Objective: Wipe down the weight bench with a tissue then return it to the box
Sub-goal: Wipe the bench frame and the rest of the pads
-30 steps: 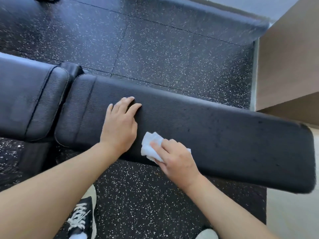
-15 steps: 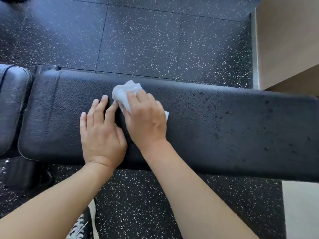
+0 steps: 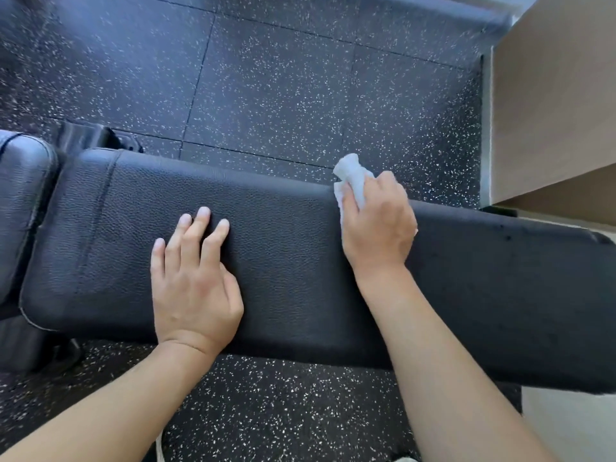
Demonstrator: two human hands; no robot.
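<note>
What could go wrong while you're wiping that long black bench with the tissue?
The tissue is bunched under the right hand at the far edge of the bench pad, partly sticking out past it, so it might slip off onto the speckled floor. Dark specks sit on the pad's right end; one crumpled tissue may smear or miss them. The left hand rests flat, possibly leaving fresh prints.

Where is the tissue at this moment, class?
In the head view the tissue is right of centre, held in the right hand at the far edge of the bench, well right of the left hand resting flat on the pad.
</note>
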